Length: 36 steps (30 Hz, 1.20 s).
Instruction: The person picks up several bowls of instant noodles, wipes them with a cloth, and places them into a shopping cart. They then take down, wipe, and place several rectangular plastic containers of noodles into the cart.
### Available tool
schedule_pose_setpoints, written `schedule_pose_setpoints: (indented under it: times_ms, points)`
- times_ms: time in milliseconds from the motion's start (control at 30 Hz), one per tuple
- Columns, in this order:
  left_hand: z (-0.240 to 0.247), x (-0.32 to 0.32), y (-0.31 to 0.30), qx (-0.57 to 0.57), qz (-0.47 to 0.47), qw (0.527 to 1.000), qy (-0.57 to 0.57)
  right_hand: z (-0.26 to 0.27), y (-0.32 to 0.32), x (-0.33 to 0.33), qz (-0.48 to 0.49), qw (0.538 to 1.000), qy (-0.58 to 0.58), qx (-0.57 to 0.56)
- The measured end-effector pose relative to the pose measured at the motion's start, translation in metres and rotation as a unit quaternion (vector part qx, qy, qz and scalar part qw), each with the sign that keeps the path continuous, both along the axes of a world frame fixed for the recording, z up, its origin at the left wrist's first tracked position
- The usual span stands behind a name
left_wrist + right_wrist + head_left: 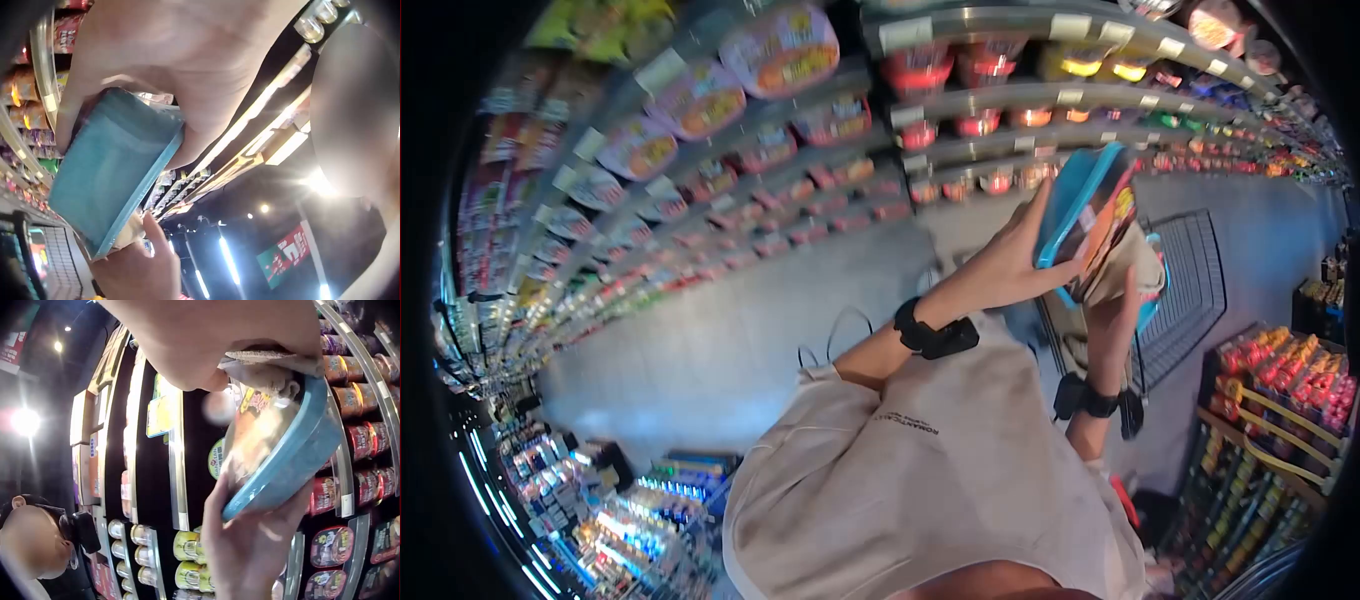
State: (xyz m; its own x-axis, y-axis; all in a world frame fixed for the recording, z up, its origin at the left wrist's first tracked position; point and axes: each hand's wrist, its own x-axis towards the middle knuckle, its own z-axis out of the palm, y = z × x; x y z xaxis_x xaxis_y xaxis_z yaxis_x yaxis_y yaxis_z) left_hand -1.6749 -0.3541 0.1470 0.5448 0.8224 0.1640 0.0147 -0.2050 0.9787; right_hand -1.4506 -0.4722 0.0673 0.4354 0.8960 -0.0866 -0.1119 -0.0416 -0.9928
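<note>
A blue food tub (1060,215) with a colourful printed label is held up in front of the chest, tilted. My left hand (1015,260) grips it, the thumb on one side and the fingers round the other. In the left wrist view the tub's plain blue side (119,169) fills the space below that hand. My right hand (1115,315) is at the tub's lower end and holds a bunched beige cloth (1112,270) against it. The right wrist view shows the blue rim (275,453) and the label, with the cloth folded under the right palm.
A wire shopping cart (1185,290) stands just beyond the hands. Shelves (990,100) of packaged bowls and cups run ahead and to the left. A display stand (1280,390) of red and orange packs is on the right. Grey floor (800,290) lies along the left shelves.
</note>
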Motion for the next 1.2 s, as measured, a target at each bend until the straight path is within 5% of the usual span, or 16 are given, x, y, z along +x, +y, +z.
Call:
schedule_pose_setpoints:
  times_ms: [33,133,200,267,333,367,500,533,567,700,800,900,967,1000,1100,1200]
  points:
    - [0.008,-0.005,-0.009,0.005,0.014,1.0,0.013,0.027,0.017,-0.007,-0.003,0.939,0.345,-0.01]
    - [0.018,-0.021,-0.024,0.021,-0.003,0.998,0.058,0.047,0.01,-0.008,-0.032,0.957,0.272,-0.096]
    - [0.027,-0.033,-0.022,-0.007,-0.139,0.983,0.12,0.048,-0.003,0.004,-0.059,0.965,0.204,-0.153]
    - [0.019,-0.038,-0.012,-0.054,-0.135,0.986,0.084,0.049,-0.003,0.005,-0.065,0.972,0.155,-0.162]
    - [-0.002,-0.041,0.001,-0.063,-0.085,0.994,0.019,0.044,0.002,-0.002,-0.065,0.971,-0.203,-0.111]
    - [-0.014,-0.042,0.005,-0.064,-0.039,0.997,-0.022,0.045,0.01,-0.016,-0.194,0.96,-0.136,-0.15]
    - [-0.016,-0.071,0.031,-0.061,-0.069,0.994,0.063,0.067,0.045,-0.081,-0.013,0.929,-0.361,-0.083]
    - [-0.016,-0.072,0.032,-0.047,-0.062,0.996,0.039,0.069,0.048,-0.094,0.073,0.942,-0.313,-0.096]
    - [-0.02,-0.071,0.035,-0.044,-0.068,0.996,0.039,0.07,0.057,-0.11,0.12,0.903,-0.413,-0.018]
    - [-0.024,-0.077,0.039,-0.115,-0.036,0.992,0.026,0.069,0.053,-0.132,0.238,0.921,-0.307,0.03]
    - [-0.041,-0.078,0.04,-0.04,0.075,0.994,-0.064,0.065,0.048,-0.13,0.251,0.922,-0.294,0.032]
    - [-0.022,-0.095,0.038,-0.12,0.032,0.989,-0.077,0.043,0.034,-0.11,0.167,0.921,-0.337,-0.102]
    - [-0.037,-0.094,0.034,-0.005,0.083,0.993,-0.086,0.027,0.034,-0.094,0.021,0.974,-0.114,-0.195]
    - [-0.029,-0.095,0.033,-0.058,0.076,0.99,-0.103,0.026,0.042,-0.094,-0.017,0.986,0.071,-0.149]
    - [-0.015,-0.096,0.017,-0.203,0.026,0.965,-0.162,0.039,0.038,-0.101,0.048,0.929,0.361,-0.067]
    - [-0.021,-0.087,0.013,-0.067,0.013,0.991,-0.113,0.05,0.048,-0.108,0.019,0.913,0.406,-0.023]
